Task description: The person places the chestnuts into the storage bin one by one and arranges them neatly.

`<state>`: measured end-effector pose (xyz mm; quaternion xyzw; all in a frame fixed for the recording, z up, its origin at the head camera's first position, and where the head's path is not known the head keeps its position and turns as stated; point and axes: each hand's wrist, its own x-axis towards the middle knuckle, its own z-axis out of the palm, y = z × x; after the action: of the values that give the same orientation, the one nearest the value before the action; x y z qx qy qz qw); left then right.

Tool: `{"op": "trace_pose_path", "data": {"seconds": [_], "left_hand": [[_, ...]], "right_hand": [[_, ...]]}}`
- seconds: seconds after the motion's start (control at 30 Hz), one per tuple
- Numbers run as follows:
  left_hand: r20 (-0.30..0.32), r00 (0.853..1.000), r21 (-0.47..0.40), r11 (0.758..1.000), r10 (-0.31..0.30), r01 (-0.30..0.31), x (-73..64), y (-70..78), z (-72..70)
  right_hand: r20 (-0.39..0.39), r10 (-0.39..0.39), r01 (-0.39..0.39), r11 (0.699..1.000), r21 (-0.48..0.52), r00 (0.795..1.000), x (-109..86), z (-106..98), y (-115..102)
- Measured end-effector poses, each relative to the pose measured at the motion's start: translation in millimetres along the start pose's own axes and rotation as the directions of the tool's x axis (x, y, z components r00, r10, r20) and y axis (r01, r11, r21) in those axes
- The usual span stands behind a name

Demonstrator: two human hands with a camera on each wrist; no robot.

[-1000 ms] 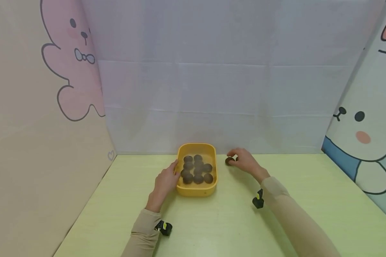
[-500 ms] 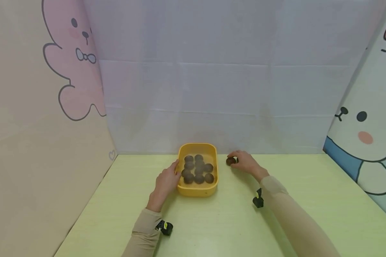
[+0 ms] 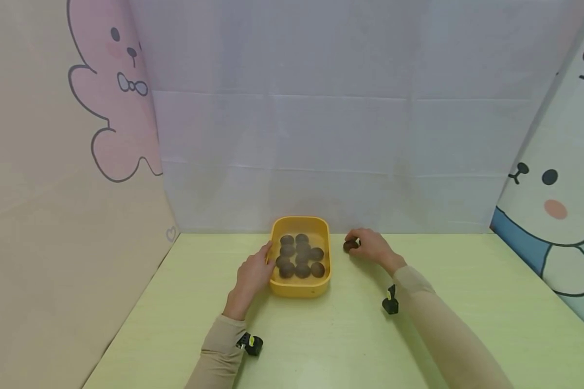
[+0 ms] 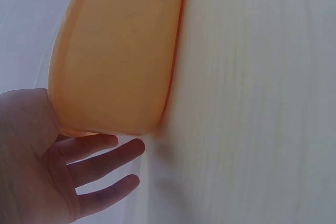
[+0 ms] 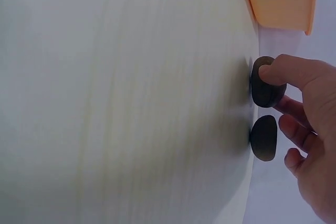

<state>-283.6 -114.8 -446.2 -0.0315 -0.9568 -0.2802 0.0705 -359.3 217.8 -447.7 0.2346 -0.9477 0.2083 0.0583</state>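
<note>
My left hand (image 3: 254,274) grips the left wall of a yellow plastic tub (image 3: 299,290), with the thumb over the rim. In the left wrist view the fingers (image 4: 107,163) spread along the tub's outer side. Inside the tub lie several dark, rounded, stone-like pieces (image 3: 302,270). Right of the tub, near the back of the table, my right hand (image 3: 376,247) pinches one such dark piece (image 5: 266,90) between thumb and fingers. Its flat-sided twin (image 5: 264,138) sits close beside it on the table, below the other fingers in the right wrist view; the hand mostly hides it in the head view.
The pale yellow-green table (image 3: 321,340) ends at a white cloth backdrop (image 3: 292,135) just behind the tub. Side panels with a pink cartoon animal (image 3: 121,119) and a white one (image 3: 540,205) stand left and right. A black wrist camera (image 3: 390,305) hangs under each forearm.
The right thumb and fingers have come down and closed around the dark piece, which stays about where it was. The left hand keeps its hold on the tub, and the view has shifted slightly.
</note>
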Motion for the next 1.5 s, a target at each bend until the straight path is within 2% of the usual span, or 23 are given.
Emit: {"op": "trace_pose_path", "data": {"seconds": [0.3,0.5,1.17,1.5], "left_hand": [[0.008,1.0,-0.005,1.0,-0.002,0.002,0.2,-1.0,-0.3],[0.017,1.0,-0.009,1.0,-0.001,0.001,0.1,-1.1,0.1],[0.015,1.0,-0.005,1.0,-0.002,0.002,0.6,-2.1,1.6],[0.009,1.0,-0.013,1.0,-0.002,0.002,-0.1,-1.6,0.9]], "right_hand": [[0.008,-0.016,0.016,0.998,0.057,1.0,-1.1,-5.2,-1.8],[0.01,-0.054,0.053,0.995,0.08,0.999,-0.9,-9.3,-7.1],[-0.057,-0.067,0.072,0.993,0.093,0.996,1.3,-18.6,-32.2],[-0.116,-0.15,0.163,0.98,0.116,0.982,10.0,-22.4,-57.6]]}}
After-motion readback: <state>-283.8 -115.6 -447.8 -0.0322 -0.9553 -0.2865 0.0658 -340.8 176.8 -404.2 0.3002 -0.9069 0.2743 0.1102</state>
